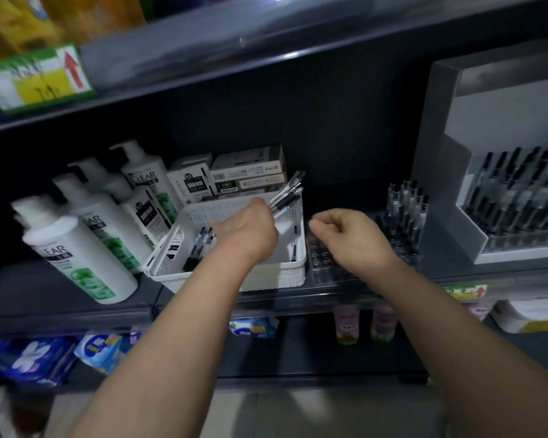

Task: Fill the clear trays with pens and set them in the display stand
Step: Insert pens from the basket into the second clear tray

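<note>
Left hand [247, 230]: over the white basket [285, 273], closed around a bunch of pens [287, 196] whose tips fan up and right past the basket's far rim.
Right hand [350, 237]: just right of the basket, above the clear tray [325, 267], fingers curled loosely; whether it pinches anything cannot be told.
Clear tray: flat on the shelf [60, 298] between basket and stand [450, 172], a few pens standing at its far right corner.
Basket: more pens lie loose inside, under the left wrist.
Stand: grey, at right, rows of pens already in it.
</note>
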